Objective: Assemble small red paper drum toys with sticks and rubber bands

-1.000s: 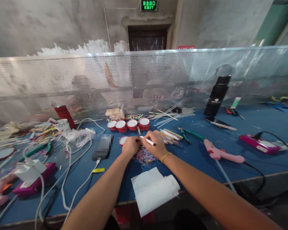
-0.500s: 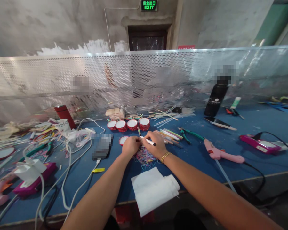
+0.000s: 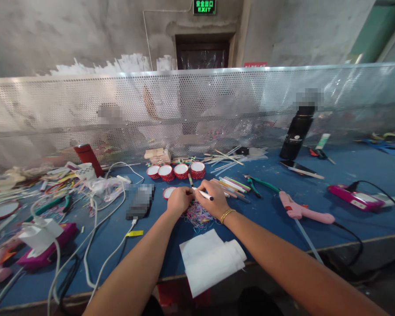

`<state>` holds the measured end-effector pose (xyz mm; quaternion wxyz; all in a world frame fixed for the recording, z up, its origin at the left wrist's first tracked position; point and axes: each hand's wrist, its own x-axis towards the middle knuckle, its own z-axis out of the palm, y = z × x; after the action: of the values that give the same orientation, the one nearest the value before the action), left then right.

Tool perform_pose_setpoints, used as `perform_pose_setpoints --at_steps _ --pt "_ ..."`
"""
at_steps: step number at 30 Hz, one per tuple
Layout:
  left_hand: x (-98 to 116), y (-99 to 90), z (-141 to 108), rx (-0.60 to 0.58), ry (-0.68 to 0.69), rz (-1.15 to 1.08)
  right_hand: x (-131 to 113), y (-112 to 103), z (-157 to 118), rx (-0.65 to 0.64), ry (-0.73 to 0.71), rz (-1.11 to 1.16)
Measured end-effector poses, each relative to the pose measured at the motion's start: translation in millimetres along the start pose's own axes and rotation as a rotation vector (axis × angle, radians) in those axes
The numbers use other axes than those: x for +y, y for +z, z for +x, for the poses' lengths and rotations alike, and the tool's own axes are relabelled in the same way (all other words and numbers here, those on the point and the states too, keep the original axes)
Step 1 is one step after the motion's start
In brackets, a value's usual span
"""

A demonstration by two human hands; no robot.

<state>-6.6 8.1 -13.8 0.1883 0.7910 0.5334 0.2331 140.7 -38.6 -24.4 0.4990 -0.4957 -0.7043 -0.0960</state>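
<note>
My right grip [image 3: 217, 197] holds a white pen [image 3: 203, 193], whether my left grip [image 3: 179, 201] pinches anything I cannot tell, and the handwork looks unfinished before four red-rimmed stacks [image 3: 181, 171]

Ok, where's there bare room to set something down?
Open patch: the blue tabletop between the dark phone, pink glue gun and magenta power strip. A narrower gap lies between the cabled phone and left hand. Crowded: the left end, with white adapters, and coloured bands beside the right hand.

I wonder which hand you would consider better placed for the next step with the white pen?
Probably the right hand: it holds the white pen, while the left hand is close beside it, its fingertips partly hidden.
</note>
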Motion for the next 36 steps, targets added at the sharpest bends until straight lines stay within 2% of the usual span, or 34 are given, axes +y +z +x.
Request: perform_pose_setpoints --at_steps 24,36 --pt "-2.5 1.5 1.6 0.004 -0.007 -0.033 1.2 1.8 -0.7 0.012 -0.017 0.0" --pt "-4.1 2.6 1.6 0.011 0.019 -0.043 3.2 2.2 -0.7 0.014 0.025 -0.012"
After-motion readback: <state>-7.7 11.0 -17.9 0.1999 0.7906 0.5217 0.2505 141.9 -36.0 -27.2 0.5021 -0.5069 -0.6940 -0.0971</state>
